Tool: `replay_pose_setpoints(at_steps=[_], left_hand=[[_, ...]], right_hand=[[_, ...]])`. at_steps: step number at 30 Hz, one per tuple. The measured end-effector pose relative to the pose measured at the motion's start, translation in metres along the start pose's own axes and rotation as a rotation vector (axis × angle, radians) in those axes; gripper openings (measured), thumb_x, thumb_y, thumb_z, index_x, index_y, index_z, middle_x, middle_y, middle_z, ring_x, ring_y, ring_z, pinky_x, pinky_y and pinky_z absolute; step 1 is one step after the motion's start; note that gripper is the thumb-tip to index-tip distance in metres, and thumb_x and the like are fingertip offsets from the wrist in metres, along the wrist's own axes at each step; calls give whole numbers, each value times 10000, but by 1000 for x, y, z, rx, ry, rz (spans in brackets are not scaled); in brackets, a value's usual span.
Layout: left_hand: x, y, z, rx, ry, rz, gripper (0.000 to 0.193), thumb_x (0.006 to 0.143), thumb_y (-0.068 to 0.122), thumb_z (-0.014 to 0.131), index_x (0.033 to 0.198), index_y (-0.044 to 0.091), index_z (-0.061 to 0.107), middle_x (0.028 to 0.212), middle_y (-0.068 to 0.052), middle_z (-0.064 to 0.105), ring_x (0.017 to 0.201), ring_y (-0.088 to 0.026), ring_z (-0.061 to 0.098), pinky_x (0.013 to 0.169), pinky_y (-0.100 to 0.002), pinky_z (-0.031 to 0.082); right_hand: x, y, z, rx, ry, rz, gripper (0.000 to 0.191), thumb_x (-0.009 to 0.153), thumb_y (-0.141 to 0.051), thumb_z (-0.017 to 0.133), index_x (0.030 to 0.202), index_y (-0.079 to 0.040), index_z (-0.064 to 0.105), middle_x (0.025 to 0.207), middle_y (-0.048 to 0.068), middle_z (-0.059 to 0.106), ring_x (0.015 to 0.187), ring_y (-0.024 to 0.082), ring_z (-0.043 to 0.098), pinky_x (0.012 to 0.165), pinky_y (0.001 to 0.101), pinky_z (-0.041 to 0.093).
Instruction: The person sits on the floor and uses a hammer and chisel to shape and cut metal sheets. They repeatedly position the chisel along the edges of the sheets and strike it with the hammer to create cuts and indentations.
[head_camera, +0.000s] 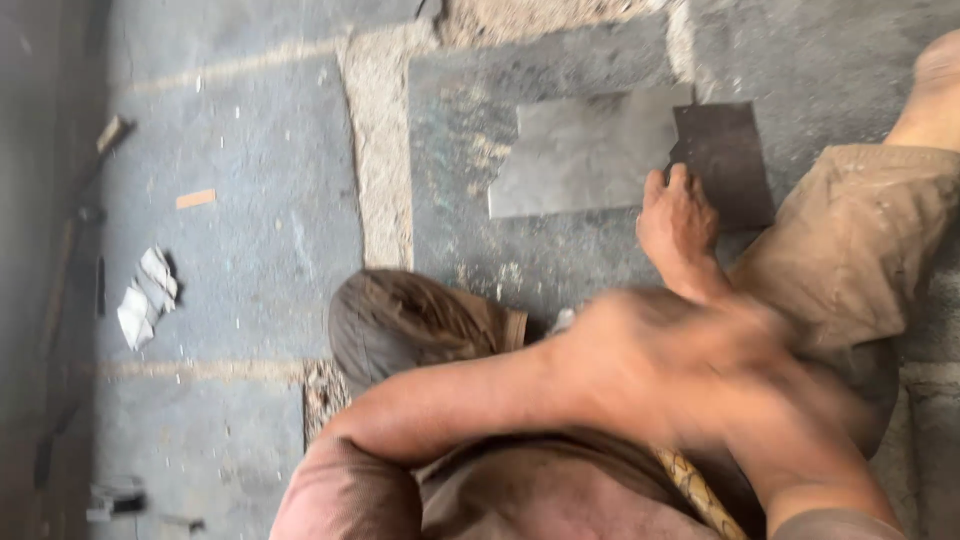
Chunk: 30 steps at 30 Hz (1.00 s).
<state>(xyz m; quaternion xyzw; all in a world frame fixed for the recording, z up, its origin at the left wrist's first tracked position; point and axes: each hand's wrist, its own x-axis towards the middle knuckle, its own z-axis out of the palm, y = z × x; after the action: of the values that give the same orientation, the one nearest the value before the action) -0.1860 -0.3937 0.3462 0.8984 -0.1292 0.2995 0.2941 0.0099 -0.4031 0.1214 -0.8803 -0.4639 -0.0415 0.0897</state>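
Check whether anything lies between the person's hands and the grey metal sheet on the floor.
Yes: a bare foot rests on the metal sheet at its near edge, directly between it and the blurred hands.

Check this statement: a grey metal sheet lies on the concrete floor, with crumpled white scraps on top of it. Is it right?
Not quite. The head view shows the grey sheet on the concrete floor, but the white scraps lie on bare floor well apart from it, not on top.

A gray concrete floor (250, 250) is holding a flat metal sheet (580, 155), crumpled white paper (147, 297) and a small wood chip (195, 199).
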Motion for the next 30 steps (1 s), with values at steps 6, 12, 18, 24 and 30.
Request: replay_pose_setpoints(at_steps=[6, 12, 18, 24, 30], left_hand=[[1, 81, 0, -131, 8, 157, 335, 943, 238, 694, 1247, 134, 603, 1118, -89, 714, 812, -296, 723, 638, -429, 569], [-48, 100, -28, -260, -94, 128, 277, 958, 222, 674, 1220, 145, 627, 1120, -100, 712, 762, -308, 707, 595, -439, 543], [-70, 73, -57, -352, -174, 139, 225, 973, 205, 653, 1193, 157, 651, 1123, -112, 710, 713, -320, 692, 552, -449, 517], [-65, -47, -52, 110, -231, -388, 183, 989, 189, 633, 1166, 168, 675, 1126, -123, 707, 664, -331, 676, 509, -459, 491], [-156, -192, 27, 368, -143, -887, 163, 985, 199, 565, 1006, 114, 702, 1149, -237, 667, 639, -368, 715, 521, -504, 559]], right_hand=[[-24, -11, -12, 3, -109, -63, 341, 897, -277, 757, 1099, -22, 658, 1135, 195, 623, 1088, 398, 624, 840, 510, 564], [-59, -15, -82, 307, -495, -63, 607, 882, -492, 762, 1211, 5, 647, 1025, 216, 697, 911, 357, 688, 801, 494, 548], [-108, -32, -113, -21, -1069, -106, 831, 868, -784, 616, 1124, -5, 751, 861, 198, 742, 819, 317, 738, 780, 450, 604], [-163, -62, -84, 429, -804, -79, 737, 787, -372, 777, 1405, -40, 554, 977, 235, 735, 896, 414, 707, 800, 513, 549], [-125, -67, -65, 720, -607, 396, 508, 782, -96, 833, 1237, 16, 638, 913, 120, 691, 737, 209, 621, 618, 395, 521]])
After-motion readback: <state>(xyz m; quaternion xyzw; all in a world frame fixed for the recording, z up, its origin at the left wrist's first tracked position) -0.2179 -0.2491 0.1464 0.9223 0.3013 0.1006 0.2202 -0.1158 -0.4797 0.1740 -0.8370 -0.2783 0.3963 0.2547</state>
